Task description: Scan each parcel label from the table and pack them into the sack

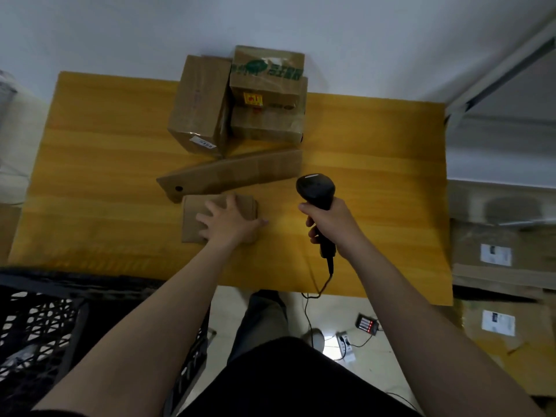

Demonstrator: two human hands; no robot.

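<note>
My left hand [230, 222] lies with spread fingers on a small flat cardboard parcel [195, 216] near the table's front. To its right, my right hand [329, 224] grips the handle of a black barcode scanner [315, 189], whose head points toward the far side. Behind the small parcel lies a long narrow cardboard parcel [234, 173]. Farther back stand a tall brown box [198, 106] with a white label and two stacked boxes [267, 94], the upper one printed in green. No label shows on the small parcel's top.
The yellow wooden table [90, 164] fills the middle. A black mesh crate [45, 332] stands at the lower left. Labelled cardboard boxes [496, 266] sit on the floor at the right. The scanner's cable [310, 314] hangs to the floor near a charger.
</note>
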